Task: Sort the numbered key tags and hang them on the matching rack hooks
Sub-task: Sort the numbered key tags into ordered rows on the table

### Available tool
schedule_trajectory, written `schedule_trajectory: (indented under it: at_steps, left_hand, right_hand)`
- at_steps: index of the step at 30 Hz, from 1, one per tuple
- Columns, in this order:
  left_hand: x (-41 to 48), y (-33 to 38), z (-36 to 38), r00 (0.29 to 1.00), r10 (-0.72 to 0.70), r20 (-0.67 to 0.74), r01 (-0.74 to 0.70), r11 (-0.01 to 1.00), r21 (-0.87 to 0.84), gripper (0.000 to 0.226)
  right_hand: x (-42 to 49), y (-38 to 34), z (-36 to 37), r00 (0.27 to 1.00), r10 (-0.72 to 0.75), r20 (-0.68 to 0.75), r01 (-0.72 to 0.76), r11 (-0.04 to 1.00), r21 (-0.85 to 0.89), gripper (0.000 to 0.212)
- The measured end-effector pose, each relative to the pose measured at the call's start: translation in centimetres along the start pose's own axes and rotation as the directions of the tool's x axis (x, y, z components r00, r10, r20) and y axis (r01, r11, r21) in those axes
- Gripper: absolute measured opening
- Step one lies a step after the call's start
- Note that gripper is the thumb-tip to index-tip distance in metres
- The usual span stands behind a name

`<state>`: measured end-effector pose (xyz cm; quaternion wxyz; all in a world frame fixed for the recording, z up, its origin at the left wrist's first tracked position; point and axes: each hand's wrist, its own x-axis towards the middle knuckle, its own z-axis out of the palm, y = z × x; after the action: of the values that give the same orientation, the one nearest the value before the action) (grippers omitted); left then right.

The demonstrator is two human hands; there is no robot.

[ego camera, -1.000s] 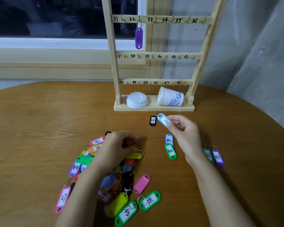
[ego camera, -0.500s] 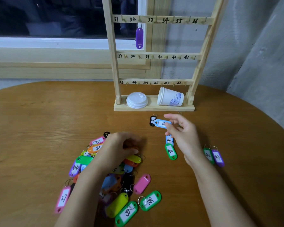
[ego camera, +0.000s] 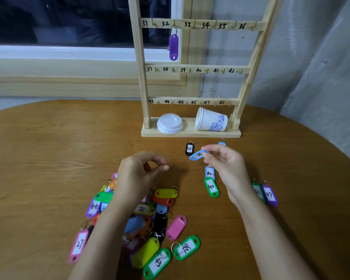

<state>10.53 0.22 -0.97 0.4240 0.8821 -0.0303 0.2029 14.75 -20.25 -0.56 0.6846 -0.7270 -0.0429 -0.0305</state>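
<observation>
Tags of coloured plastic [ego camera: 166, 193] lie heaped by the round wooden table's [ego camera: 49, 158] near edge; the left hand [ego camera: 137, 174] curls above them, grip unclear. Right hand [ego camera: 228, 168] pinches a light-blue plastic key tag [ego camera: 197, 155] aloft before the pale wooden rack [ego camera: 190, 134] at the far edge.

A rounded wooden surface [ego camera: 49, 148] meets a dark window [ego camera: 59, 19] with pale sill; grey rough wall [ego camera: 321, 67] stands right.

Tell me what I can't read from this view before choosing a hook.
Head view:
blue tag in the right hand: number blurred.
left hand: curled fingers hide whether it pinches anything.
purple tag on the rack: no number visible.
pile: left forearm covers several tags.
</observation>
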Motion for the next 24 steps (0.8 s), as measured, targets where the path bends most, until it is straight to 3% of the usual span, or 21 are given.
schedule_trajectory:
  at_steps: [6, 10, 17, 21, 24]
  left_hand:
    - [0.1, 0.6, 0.0, 0.996, -0.051, -0.076, 0.036, 0.983, -0.182, 0.006]
    - [0.3, 0.6, 0.4, 0.989, -0.109, -0.101, 0.083, 0.968, -0.237, 0.016]
    - [0.4, 0.6, 0.7, 0.980, -0.185, -0.079, 0.149, 0.932, -0.330, 0.047]
    - [0.3, 0.8, 0.8, 0.981, -0.179, -0.073, 0.153, 0.948, -0.279, 0.039]
    - [0.2, 0.9, 0.7, 0.984, -0.167, -0.058, 0.148, 0.957, -0.251, 0.037]
  right_hand:
    - [0.1, 0.3, 0.0, 0.999, -0.042, -0.010, 0.042, 0.998, -0.038, 0.016]
    - [1.3, 0.1, -1.0, 0.996, -0.061, -0.058, 0.056, 0.995, -0.084, 0.017]
    - [6.1, 0.6, -7.0, 0.967, -0.139, -0.216, 0.025, 0.887, -0.461, 0.019]
    - [8.2, 1.6, -7.8, 0.981, -0.096, -0.167, -0.029, 0.784, -0.620, 0.017]
    - [9.0, 2.3, -7.3, 0.992, -0.041, -0.116, -0.044, 0.762, -0.646, 0.016]
